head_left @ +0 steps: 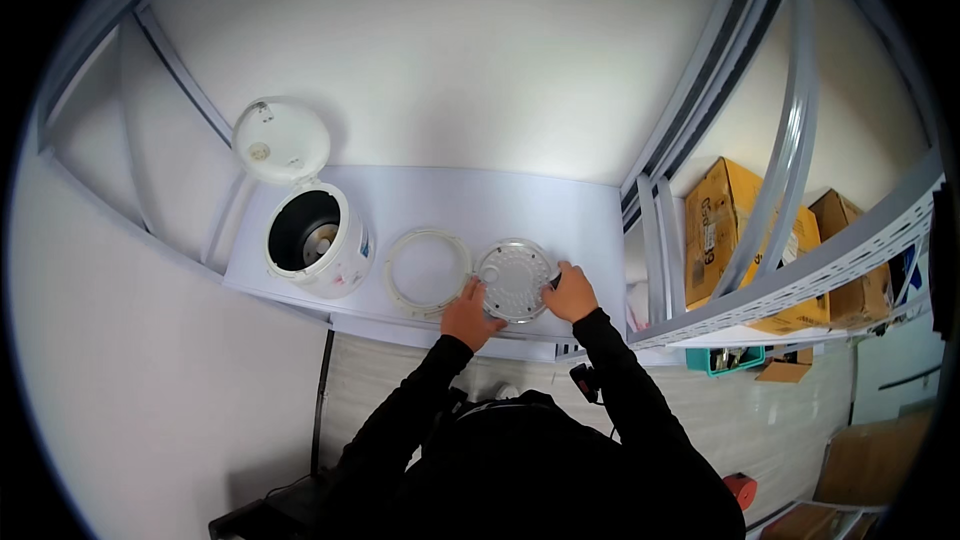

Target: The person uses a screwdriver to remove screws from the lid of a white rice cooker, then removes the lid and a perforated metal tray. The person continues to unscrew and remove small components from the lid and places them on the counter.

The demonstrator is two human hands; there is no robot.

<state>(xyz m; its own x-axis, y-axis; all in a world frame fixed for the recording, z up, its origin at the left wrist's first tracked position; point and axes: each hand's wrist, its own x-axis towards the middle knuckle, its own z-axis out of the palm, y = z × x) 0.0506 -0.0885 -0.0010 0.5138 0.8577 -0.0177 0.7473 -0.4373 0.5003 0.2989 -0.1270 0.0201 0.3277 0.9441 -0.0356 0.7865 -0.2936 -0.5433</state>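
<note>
A rice cooker [341,262] with a white body and dark inner pot stands at the left of the table, its hinged lid [290,145] raised. To its right lies a flat off-white ring [396,297]. Beside the ring is a round silvery inner lid [515,275] with a pattern of raised marks, flat on the table between my hands. My left hand [471,317] grips its left rim, finger and thumb on the edge. At the right rim, my right hand [571,294] pinches a small dark thing [555,282], too small to make out.
The white table [430,195] meets a pale wall at the back and has grey frame posts at its right end. Past them, a yellow-brown carton [713,230] and a brown box stand on a shelf. Lower down is a teal bin [708,361]. A red object [740,489] sits lower right.
</note>
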